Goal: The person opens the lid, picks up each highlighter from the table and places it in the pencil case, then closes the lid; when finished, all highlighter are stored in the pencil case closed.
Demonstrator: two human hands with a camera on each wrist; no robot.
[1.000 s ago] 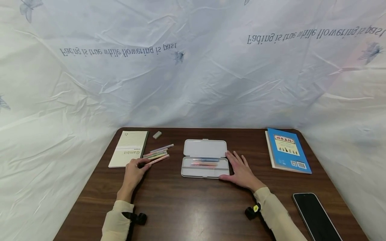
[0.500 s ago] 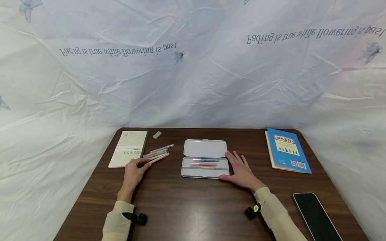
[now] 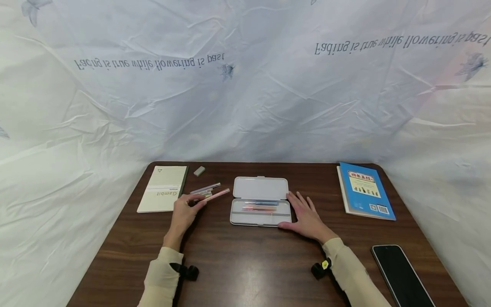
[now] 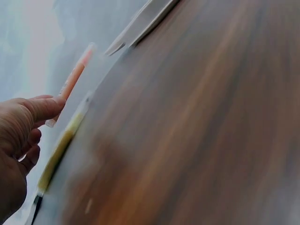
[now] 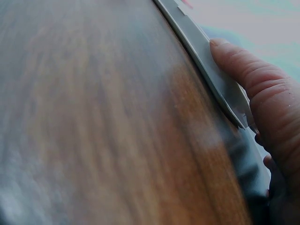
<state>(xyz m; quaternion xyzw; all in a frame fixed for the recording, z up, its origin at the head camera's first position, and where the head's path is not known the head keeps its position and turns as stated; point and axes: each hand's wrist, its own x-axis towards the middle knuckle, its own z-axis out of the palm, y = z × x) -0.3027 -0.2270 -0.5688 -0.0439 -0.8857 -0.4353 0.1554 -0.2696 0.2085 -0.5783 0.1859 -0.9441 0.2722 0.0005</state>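
My left hand (image 3: 186,211) pinches an orange pen (image 3: 218,195) between thumb and fingers, its tip end pointing toward the pencil case. In the left wrist view the pen (image 4: 75,78) slants upward out of the grip. Several more pens (image 3: 206,188) lie on the table behind that hand, partly hidden by it. An opened white pencil case (image 3: 261,188) lies mid-table with blue and orange pens (image 3: 261,204) inside. At its right end my right hand (image 3: 307,219) rests with fingers spread, the thumb (image 5: 253,70) on the front rim.
A notebook (image 3: 161,192) lies at the left, with a white eraser (image 3: 199,171) beside it. On the right are a blue book (image 3: 366,192) and, nearer, a black phone (image 3: 400,273). A pale printed sheet (image 3: 245,106) hangs behind the table (image 3: 245,256).
My left hand has moved right and slightly up with the orange pen, away from the other pens and toward the pencil case. The right hand has stayed at the case.
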